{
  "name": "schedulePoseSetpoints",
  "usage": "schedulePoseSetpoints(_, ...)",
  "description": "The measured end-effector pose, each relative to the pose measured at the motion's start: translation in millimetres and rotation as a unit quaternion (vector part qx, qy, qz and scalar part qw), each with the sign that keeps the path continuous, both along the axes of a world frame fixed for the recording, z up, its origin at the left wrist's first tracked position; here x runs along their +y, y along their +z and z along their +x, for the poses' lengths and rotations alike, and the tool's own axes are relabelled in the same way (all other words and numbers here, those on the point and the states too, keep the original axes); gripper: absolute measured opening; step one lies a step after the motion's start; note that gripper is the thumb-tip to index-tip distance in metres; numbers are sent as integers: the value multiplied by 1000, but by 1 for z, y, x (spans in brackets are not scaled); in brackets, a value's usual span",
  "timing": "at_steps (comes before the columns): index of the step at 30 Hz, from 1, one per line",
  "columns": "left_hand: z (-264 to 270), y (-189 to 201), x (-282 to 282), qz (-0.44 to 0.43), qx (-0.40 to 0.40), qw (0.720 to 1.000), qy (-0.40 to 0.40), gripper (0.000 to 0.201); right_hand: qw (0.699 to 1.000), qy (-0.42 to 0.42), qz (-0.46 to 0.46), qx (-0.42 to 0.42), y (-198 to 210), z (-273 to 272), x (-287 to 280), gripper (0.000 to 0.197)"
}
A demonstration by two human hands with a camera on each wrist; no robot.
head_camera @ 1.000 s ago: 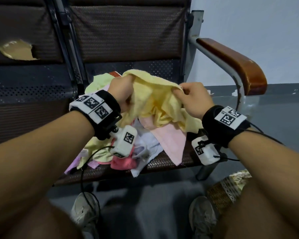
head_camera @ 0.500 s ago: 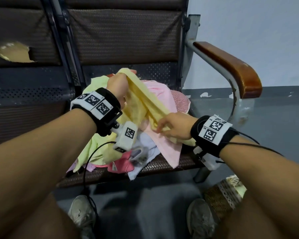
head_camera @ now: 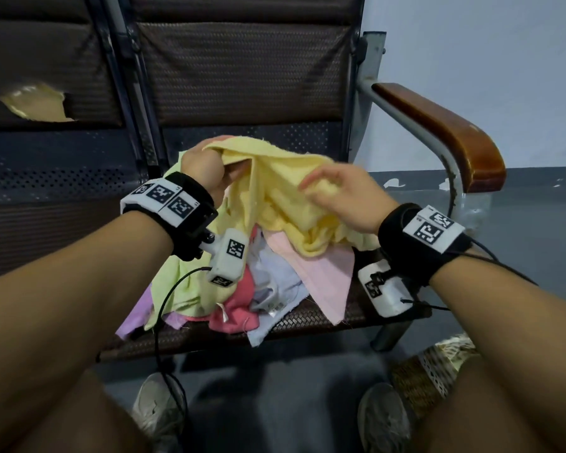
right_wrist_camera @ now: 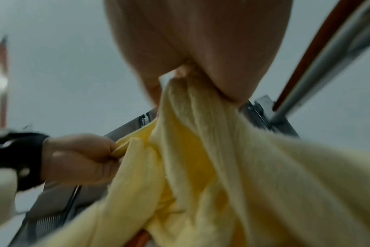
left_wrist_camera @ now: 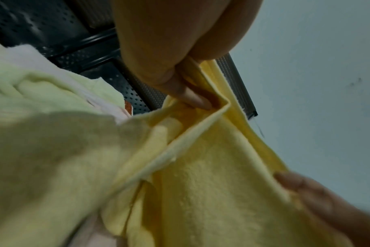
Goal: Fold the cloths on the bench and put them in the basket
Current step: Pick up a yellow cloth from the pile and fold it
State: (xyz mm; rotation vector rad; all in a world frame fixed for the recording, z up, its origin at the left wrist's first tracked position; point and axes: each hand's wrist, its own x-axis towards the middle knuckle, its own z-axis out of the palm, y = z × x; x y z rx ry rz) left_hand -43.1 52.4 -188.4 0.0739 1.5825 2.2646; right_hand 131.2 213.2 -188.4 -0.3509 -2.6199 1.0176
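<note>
My left hand [head_camera: 206,168] pinches the yellow cloth [head_camera: 285,191] at its far left edge; my right hand [head_camera: 347,197] has its fingers [head_camera: 311,181] bunched around a fold; the cloth hangs above the pile [head_camera: 249,289] on the counter [head_camera: 307,325].

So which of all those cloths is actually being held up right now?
The yellow cloth: both hands grip it above the pile, while the pink, green and other cloths lie loose on the bench.
</note>
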Motion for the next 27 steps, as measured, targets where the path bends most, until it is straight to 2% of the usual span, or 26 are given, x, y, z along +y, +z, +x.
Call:
schedulePoseSetpoints(1,-2,3,-1,12,-6,1000,17,26,992,25,86,-87,-2,4,3,19)
schedulePoseSetpoints(2,-5,6,-1,14,-5,999,30,27,971,33,155,-179,-6,8,5,23)
schedulePoseSetpoints(3,-8,8,-3,11,0,999,39,26,946,28,196,-255,-9,11,9,28)
schedulePoseSetpoints(4,-11,9,-4,6,6,999,45,25,931,8,211,-296,-11,14,12,31)
schedulePoseSetpoints(5,-11,10,-5,0,11,999,44,23,930,-29,210,-299,-10,17,14,33)
schedulePoseSetpoints(6,-11,10,-6,-7,15,999,37,21,940,-80,201,-265,-8,18,16,33)
schedulePoseSetpoints(8,-6,10,-5,-26,26,999,19,18,959,-167,191,-122,-4,16,18,35)
schedulePoseSetpoints(10,0,10,-3,-38,35,999,-2,17,967,-175,185,10,3,11,11,36)
schedulePoseSetpoints(11,3,11,-1,-43,38,998,-13,18,974,-154,163,38,6,8,4,36)
schedulePoseSetpoints(12,6,11,1,-48,38,998,-24,20,984,-118,125,42,8,5,-3,36)
schedulePoseSetpoints(14,13,12,5,-51,25,997,-46,23,997,-41,63,-26,4,-1,-20,39)
schedulePoseSetpoints(16,19,16,9,-40,6,997,-66,25,991,14,54,-122,-7,-7,-37,39)
schedulePoseSetpoints(18,27,20,13,-24,-9,996,-87,26,984,37,69,-159,-21,-16,-49,36)
schedulePoseSetpoints(20,33,24,13,-3,-19,994,-107,25,985,15,85,-152,-29,-25,-56,43)
schedulePoseSetpoints(22,39,27,11,20,-25,992,-122,24,990,-10,51,-133,-34,-34,-59,59)
schedulePoseSetpoints(23,40,28,10,26,-22,991,-128,24,991,-21,36,-129,-37,-38,-60,60)
schedulePoseSetpoints(25,39,29,7,25,-4,992,-126,25,989,-50,40,-131,-42,-44,-57,49)
schedulePoseSetpoints(27,30,28,1,6,24,996,-87,26,989,-99,4,-110,-40,-47,-47,33)
